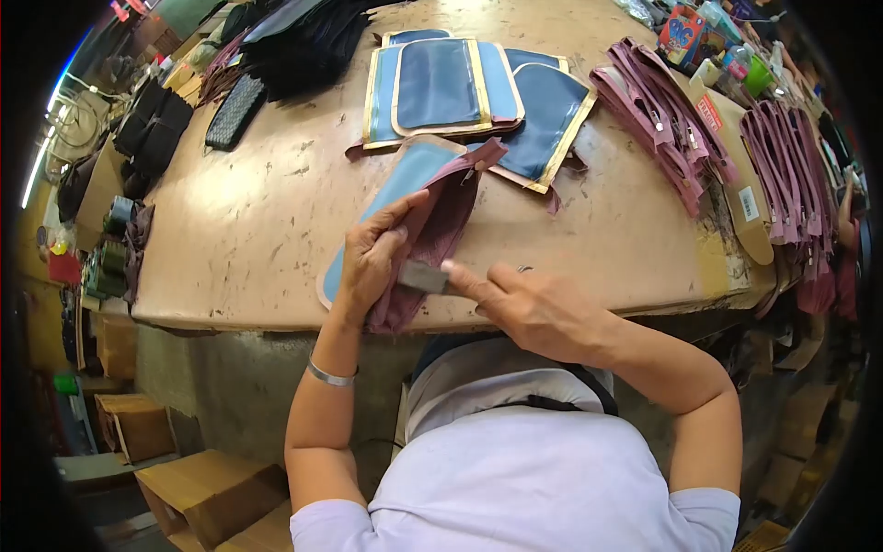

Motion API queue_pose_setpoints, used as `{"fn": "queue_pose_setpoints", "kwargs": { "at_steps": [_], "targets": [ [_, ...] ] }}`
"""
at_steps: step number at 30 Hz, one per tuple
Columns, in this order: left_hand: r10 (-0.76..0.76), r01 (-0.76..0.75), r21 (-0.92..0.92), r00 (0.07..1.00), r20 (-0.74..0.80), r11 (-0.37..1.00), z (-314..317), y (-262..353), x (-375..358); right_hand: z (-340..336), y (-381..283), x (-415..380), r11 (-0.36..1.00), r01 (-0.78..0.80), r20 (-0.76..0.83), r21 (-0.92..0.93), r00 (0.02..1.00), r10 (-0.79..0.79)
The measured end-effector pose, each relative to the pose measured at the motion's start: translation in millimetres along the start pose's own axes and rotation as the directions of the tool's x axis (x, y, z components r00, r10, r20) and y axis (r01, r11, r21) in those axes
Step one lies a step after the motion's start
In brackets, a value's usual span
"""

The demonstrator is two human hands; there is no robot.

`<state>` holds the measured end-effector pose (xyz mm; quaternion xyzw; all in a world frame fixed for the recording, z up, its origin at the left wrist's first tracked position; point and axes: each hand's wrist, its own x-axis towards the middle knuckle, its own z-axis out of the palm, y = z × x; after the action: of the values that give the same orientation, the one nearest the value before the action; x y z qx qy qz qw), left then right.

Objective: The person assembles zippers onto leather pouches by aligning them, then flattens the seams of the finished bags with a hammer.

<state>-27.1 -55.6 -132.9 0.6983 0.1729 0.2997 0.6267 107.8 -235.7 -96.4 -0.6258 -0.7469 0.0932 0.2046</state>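
My left hand [372, 253] grips a light blue panel [418, 166] joined to maroon fabric [448, 216], which lies at an angle over the table's front edge. In my right hand [524, 304] is a small grey block [423, 277], pinched by the fingers and held against the lower part of the maroon fabric. Beyond the piece lie several flat blue panels with yellow edging, among them a stacked one [441, 83] and a tilted one [538, 124].
On the wooden table [221, 248], black material [299, 46] and a dark patterned case [236, 112] lie at the back left. Maroon zippered strips [658, 120] and a cardboard piece [750, 212] are at the right. Cardboard boxes [207, 492] stand below left.
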Motion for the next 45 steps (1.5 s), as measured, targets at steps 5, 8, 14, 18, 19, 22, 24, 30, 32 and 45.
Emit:
{"fn": "queue_pose_setpoints", "kwargs": {
  "at_steps": [5, 8, 14, 18, 19, 22, 24, 30, 32, 45],
  "targets": [
    [-0.003, 0.001, -0.097, 1.000, -0.016, 0.995, -0.7, 2.1, 1.1, 8.9, -2.4, 3.7, 0.997, 0.035, -0.046, -0.063, 0.998, -0.038],
    [0.001, -0.002, -0.065, 1.000, -0.008, 0.998, -0.8, 1.3, -0.7, 14.4, -9.6, 0.3, 0.998, 0.055, 0.031, -0.005, 0.998, -0.054],
    [0.026, -0.026, 0.026, 0.999, 0.019, 0.999, -3.8, -0.6, -0.1, 14.5, -7.4, 0.6, 0.997, 0.030, 0.062, 0.071, 0.997, -0.034],
    [-0.013, 0.013, 0.016, 1.000, 0.015, 1.000, -1.9, 1.3, 0.5, 1.3, 15.1, 4.1, 0.996, -0.079, -0.099, 0.044, 0.992, 0.083],
    [-0.015, 0.015, -0.033, 1.000, 0.011, 0.999, -1.1, -0.7, 0.5, -4.9, 15.0, 2.2, 0.994, -0.109, -0.090, 0.020, 0.990, 0.111],
    [-0.024, 0.022, 0.061, 0.999, 0.044, 0.998, 0.7, -3.0, 1.1, -3.6, 28.6, -0.7, 0.982, -0.187, -0.124, 0.014, 0.974, 0.188],
    [-0.026, -0.019, 0.426, 0.995, 0.101, 0.904, 0.9, 10.2, 4.7, -2.2, 38.7, 0.3, 0.981, -0.192, -0.162, 0.029, 0.968, 0.194],
    [-0.132, -0.278, 0.909, 0.934, 0.331, 0.310, 13.6, 67.0, 18.7, -11.7, 28.9, -3.4, 0.991, -0.136, -0.174, 0.012, 0.975, 0.136],
    [0.250, -0.379, 0.859, 0.919, 0.306, 0.344, 14.2, 82.9, 20.2, -14.4, 27.2, -4.7, 0.997, -0.082, -0.257, 0.011, 0.963, 0.082],
    [0.527, -0.393, 0.881, 0.824, 0.209, 0.264, 29.6, 34.1, 12.8, -24.3, 37.4, 5.9, 0.989, -0.148, -0.345, -0.010, 0.929, 0.136]
  ]
}}
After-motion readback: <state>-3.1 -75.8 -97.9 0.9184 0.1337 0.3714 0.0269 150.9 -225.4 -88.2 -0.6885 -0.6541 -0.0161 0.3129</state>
